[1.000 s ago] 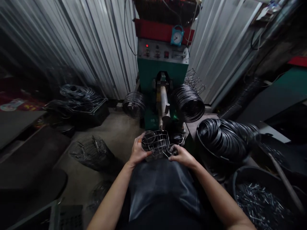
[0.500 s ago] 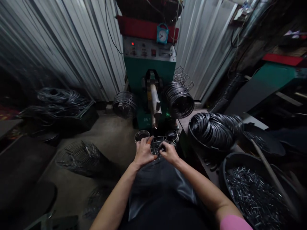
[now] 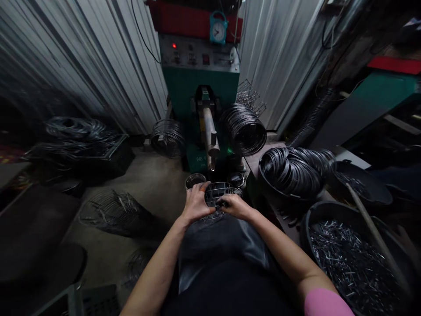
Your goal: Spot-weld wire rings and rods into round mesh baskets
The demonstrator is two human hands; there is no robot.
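Note:
A small round wire basket [image 3: 217,193] rests at the front of my lap, just below the nozzle of a green welding machine [image 3: 201,92]. My left hand [image 3: 194,205] is closed round the basket's left side, fingers curled over its rim. My right hand [image 3: 235,206] grips the basket's right side with fingers pinched on the wires. A dark apron [image 3: 220,250] covers my lap under both forearms.
A dark tub of wire rings [image 3: 294,171] stands to the right, and a tub of short metal pins [image 3: 351,263] sits nearer at lower right. Wire coils [image 3: 245,129] hang on the machine. Finished wire baskets [image 3: 112,210] lie on the floor at left.
The view has shifted, so the machine sits further left and higher. Both hands stay on the basket, which has turned from tilted to rim-up, and my right hand has closed in on its side.

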